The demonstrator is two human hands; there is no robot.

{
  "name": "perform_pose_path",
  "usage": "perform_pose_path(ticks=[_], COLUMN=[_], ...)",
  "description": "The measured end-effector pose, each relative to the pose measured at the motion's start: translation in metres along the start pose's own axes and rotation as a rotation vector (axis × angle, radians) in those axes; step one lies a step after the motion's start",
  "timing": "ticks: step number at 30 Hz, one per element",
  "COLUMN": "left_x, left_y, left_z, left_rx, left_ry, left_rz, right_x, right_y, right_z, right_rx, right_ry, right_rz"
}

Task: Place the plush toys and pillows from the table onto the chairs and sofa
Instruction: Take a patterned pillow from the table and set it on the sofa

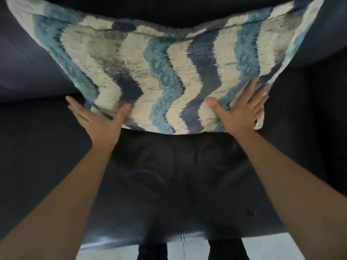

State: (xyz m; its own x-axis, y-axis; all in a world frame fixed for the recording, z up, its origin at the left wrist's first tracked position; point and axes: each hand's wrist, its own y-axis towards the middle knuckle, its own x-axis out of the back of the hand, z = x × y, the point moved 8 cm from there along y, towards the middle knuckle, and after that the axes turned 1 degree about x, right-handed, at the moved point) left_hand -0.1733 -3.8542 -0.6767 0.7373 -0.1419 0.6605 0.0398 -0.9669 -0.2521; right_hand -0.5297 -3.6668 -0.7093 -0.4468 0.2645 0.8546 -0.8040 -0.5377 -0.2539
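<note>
Both the left hand [97,122] and right hand [238,111] lie spread flat against the wavy-striped pillow [169,72] on the dark sofa [169,175].

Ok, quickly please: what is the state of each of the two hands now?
Left hand: open, fingers spread, thumb touching the lower edge of the blue-and-cream wavy-striped fabric pillow.
Right hand: open, lying flat on the same pillow.

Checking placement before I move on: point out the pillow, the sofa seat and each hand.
pillow [169,72]: head view, middle of the wavy striped front.
sofa seat [178,175]: head view, bare dark cushion below the pillow.
left hand [101,124]: head view, back of the hand.
right hand [238,113]: head view, back of the hand.
</note>
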Motion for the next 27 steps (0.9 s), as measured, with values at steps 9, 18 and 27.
perform_pose_path(ticks=[9,18,27], left_x=[-0.008,-0.005,-0.023], left_y=[-0.03,-0.039,-0.001], left_z=[0.013,0.014,-0.003], left_rx=[0.266,0.122,0.077], left_ry=[0.087,-0.105,0.134], left_rz=[-0.05,-0.213,-0.04], right_x=[0.019,0.059,0.054], right_y=[-0.01,-0.024,0.017], right_z=[0.007,0.017,0.016], right_rx=[0.085,0.261,0.211], right_ry=[0.185,0.47,0.051], right_rz=[-0.186,-0.347,-0.359])
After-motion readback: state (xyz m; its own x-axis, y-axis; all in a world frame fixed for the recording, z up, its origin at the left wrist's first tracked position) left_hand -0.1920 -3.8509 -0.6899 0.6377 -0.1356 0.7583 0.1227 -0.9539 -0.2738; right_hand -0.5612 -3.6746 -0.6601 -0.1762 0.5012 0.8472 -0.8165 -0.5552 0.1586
